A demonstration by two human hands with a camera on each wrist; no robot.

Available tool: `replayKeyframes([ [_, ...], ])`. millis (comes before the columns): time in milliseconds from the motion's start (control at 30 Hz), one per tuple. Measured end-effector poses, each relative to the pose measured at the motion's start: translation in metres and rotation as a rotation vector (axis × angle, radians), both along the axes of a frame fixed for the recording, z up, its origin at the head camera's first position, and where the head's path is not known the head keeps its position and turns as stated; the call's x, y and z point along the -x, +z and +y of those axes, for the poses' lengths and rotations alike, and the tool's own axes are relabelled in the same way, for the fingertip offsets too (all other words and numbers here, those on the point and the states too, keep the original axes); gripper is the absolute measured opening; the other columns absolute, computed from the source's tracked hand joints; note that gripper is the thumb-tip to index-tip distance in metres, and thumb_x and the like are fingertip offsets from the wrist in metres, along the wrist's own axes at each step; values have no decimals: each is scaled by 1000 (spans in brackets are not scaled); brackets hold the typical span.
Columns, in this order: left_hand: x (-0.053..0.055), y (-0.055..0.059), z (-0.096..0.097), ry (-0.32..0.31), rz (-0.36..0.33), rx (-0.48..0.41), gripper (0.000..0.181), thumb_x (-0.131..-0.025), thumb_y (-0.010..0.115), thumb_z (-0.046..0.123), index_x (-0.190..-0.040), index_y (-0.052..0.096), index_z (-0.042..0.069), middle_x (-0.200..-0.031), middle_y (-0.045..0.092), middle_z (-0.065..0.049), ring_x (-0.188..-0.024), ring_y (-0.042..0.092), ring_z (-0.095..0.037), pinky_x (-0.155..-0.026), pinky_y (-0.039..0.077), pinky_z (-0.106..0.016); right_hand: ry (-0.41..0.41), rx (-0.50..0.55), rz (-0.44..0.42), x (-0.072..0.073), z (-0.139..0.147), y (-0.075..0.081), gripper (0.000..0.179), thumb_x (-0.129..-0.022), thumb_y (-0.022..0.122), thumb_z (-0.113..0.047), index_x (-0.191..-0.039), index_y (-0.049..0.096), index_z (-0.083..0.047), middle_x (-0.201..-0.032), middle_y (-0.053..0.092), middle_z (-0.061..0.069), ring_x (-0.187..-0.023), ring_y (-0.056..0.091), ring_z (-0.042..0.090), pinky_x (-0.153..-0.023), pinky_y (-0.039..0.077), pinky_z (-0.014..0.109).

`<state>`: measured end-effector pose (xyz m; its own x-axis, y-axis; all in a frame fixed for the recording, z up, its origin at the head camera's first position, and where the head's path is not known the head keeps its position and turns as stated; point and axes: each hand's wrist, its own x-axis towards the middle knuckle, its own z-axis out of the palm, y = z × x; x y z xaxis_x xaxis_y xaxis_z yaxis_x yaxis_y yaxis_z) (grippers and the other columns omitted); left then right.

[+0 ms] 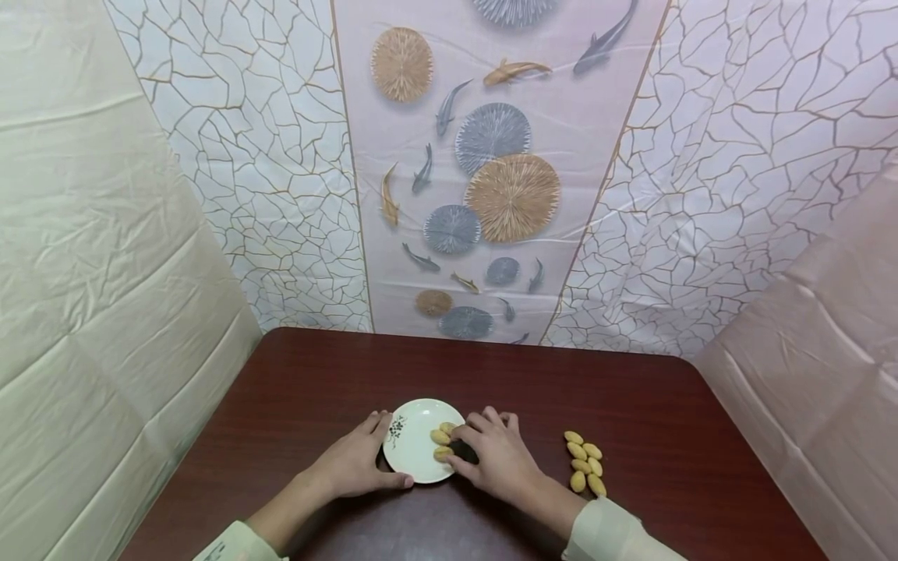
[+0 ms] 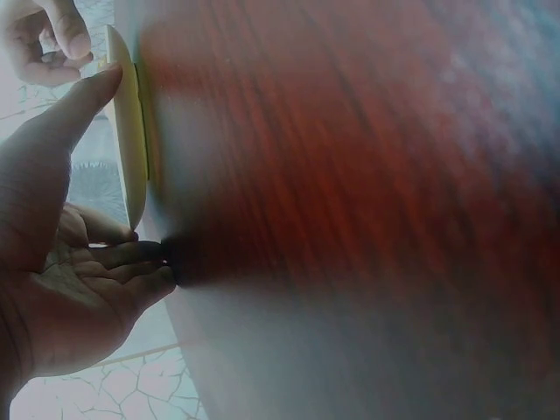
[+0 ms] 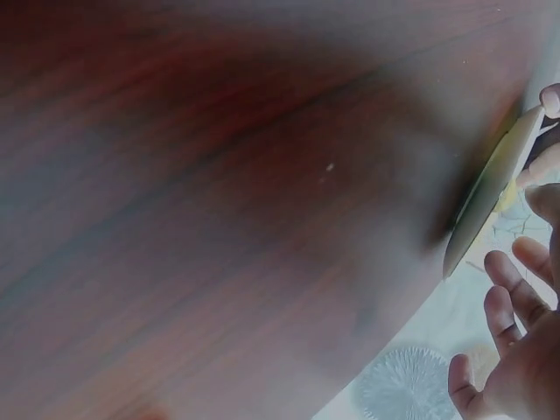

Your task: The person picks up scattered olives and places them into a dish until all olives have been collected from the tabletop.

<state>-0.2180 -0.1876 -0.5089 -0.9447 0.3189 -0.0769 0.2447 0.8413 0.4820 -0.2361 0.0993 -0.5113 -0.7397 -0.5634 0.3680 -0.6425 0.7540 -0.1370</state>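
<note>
A round white plate with a dark floral print lies on the table in the head view. My left hand grips its left side, thumb at the front rim and fingers along the far left rim. In the left wrist view, the plate appears edge-on between that thumb and the fingers. Several yellowish oval nuts sit on the plate's right half. Over the right rim, my right hand has its thumb and index finger apart, tips right beside the nuts. Its other fingers are spread loosely.
More yellowish oval nuts lie grouped on the dark red-brown table, right of my right forearm. A patterned cloth hangs behind the table's far edge, and pale cloth walls stand at both sides.
</note>
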Motion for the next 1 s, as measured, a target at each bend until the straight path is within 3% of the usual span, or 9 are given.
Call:
replayKeyframes([
  [667, 4, -7, -1, -5, 16, -11, 130, -80, 88, 73, -169, 36, -6, -174, 38, -32, -161, 42, -48, -122, 48, -63, -84, -20, 79, -11, 56, 9, 28, -92, 91, -37, -112, 82, -21, -106, 70, -7, -100, 58, 18, -90, 51, 61],
  [1000, 1, -5, -1, -2, 7, -9, 130, -81, 88, 73, -170, 35, -6, -174, 38, -32, -162, 42, -48, -123, 47, -63, -129, -39, 106, -12, 80, 11, 26, -91, 91, -33, -110, 82, -19, -104, 72, -7, -99, 61, 20, -89, 52, 64],
])
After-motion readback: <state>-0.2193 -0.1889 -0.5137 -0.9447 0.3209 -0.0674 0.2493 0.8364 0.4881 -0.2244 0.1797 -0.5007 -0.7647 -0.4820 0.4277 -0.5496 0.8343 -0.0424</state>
